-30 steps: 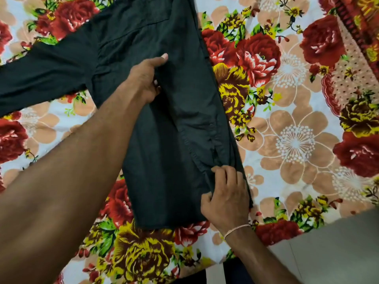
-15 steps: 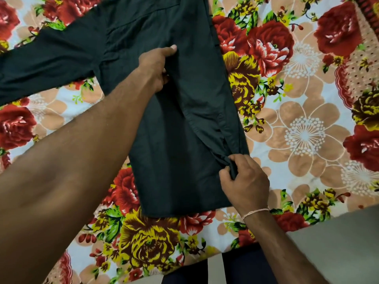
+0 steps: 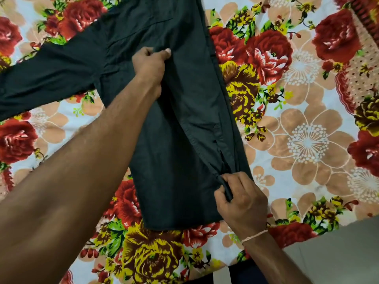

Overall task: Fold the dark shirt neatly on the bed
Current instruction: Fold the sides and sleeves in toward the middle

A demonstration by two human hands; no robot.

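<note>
The dark shirt [image 3: 176,152] lies lengthwise on the floral bedsheet [image 3: 303,140], its right side folded over the body and its left sleeve [image 3: 45,76] stretched out to the left. My left hand [image 3: 150,65] pinches the folded layer near the chest. My right hand [image 3: 241,198] grips the lower end of that same fold near the hem, thumb and fingers closed on the cloth. The collar end runs out of the top of the view.
The bed's front edge runs along the bottom right, with grey floor [image 3: 338,257] beyond it. A patterned border strip [image 3: 363,64] of the sheet lies at the far right. My dark trouser legs [image 3: 244,273] show at the bottom edge.
My left hand has closed from a flat press into a pinch on the fold. My right hand keeps its grip on the lower edge; the view has shifted slightly.
</note>
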